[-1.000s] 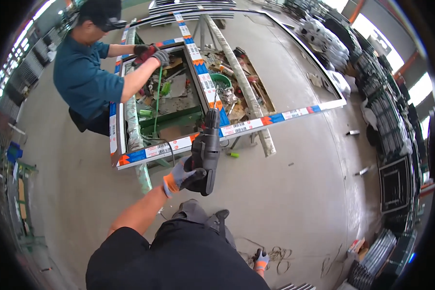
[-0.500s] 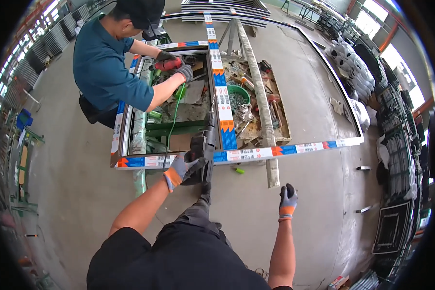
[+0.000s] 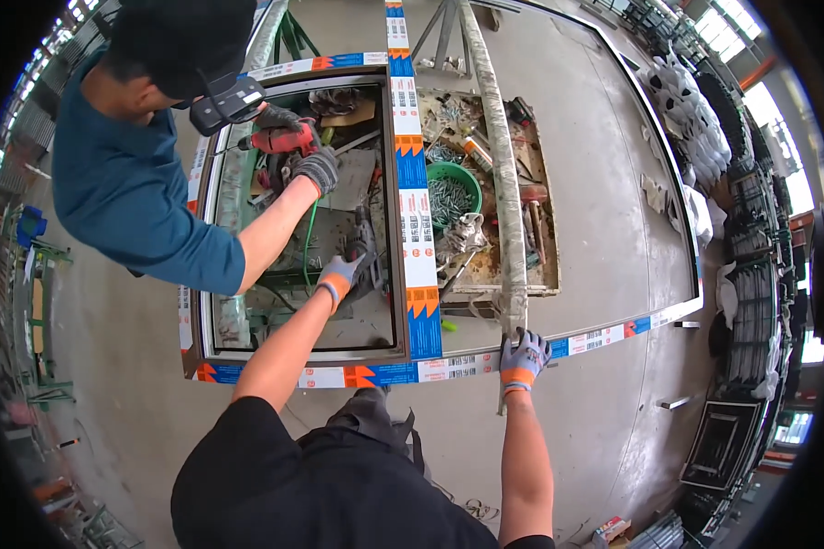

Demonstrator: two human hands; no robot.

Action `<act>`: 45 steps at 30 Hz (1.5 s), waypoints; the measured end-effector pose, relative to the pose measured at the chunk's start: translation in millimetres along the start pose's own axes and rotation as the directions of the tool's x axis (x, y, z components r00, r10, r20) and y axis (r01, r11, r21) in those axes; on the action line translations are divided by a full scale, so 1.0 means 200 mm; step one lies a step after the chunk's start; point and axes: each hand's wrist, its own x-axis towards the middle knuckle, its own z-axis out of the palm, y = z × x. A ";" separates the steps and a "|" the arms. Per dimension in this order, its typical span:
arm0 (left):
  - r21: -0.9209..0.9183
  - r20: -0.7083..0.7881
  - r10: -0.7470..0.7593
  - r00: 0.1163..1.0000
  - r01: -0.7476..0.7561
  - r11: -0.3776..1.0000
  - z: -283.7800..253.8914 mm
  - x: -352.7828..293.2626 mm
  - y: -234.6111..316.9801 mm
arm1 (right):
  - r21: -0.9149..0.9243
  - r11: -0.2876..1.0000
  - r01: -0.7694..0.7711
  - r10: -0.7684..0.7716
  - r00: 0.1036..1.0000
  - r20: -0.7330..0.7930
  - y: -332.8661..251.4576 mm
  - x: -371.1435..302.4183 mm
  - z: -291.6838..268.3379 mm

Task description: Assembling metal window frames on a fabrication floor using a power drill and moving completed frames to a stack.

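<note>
My left hand (image 3: 341, 276), in a grey and orange work glove, is closed on a dark power drill (image 3: 363, 245). The drill is inside the smaller opening of a large metal window frame (image 3: 418, 240) covered in white, blue and orange tape. Whether it rests on anything below cannot be made out. My right hand (image 3: 525, 355), gloved alike, grips the frame's near bar, beside the end of a pale support beam (image 3: 495, 119). Its fingers curl over the bar, partly hidden.
At the left, a co-worker in a teal shirt (image 3: 128, 201) leans over the frame holding a red drill (image 3: 284, 139). Under the frame, a tray (image 3: 547, 229) carries a green bowl of screws (image 3: 452, 194), a hammer (image 3: 535, 215) and rags. White bags (image 3: 682, 110) line the right side.
My left hand has carried the drill from the frame's near edge into the smaller opening. My right hand has moved from free air onto the near bar. The co-worker now appears closer, at the left.
</note>
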 end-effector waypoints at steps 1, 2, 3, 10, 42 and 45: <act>0.468 -0.131 -0.133 0.982 0.179 0.865 0.36 0.05 0.16 | -0.101 0.992 -0.081 0.082 0.997 0.009 0.12 -0.04 -0.01; 0.804 -0.303 -0.135 0.943 0.329 0.496 0.66 0.06 0.43 | -0.117 0.988 -0.097 0.091 0.994 -0.059 0.21 -0.08 -0.01; 0.795 -0.334 -0.120 0.935 0.348 0.498 0.61 0.12 0.51 | -0.099 0.993 -0.066 0.062 0.997 -0.052 0.16 -0.04 0.01; 0.811 -0.478 -0.023 0.878 0.451 0.374 0.50 0.47 0.50 | -0.003 0.998 -0.064 0.063 0.995 -0.071 0.05 0.00 0.03; 0.974 -0.189 0.595 0.782 0.227 0.010 0.53 -1.35 0.42 | 0.077 0.983 0.167 -0.171 0.984 0.051 0.69 0.35 0.06; 0.976 -0.183 0.589 0.787 0.217 0.014 0.50 -1.39 0.37 | 0.083 0.979 0.188 -0.192 0.980 0.042 0.67 0.35 0.06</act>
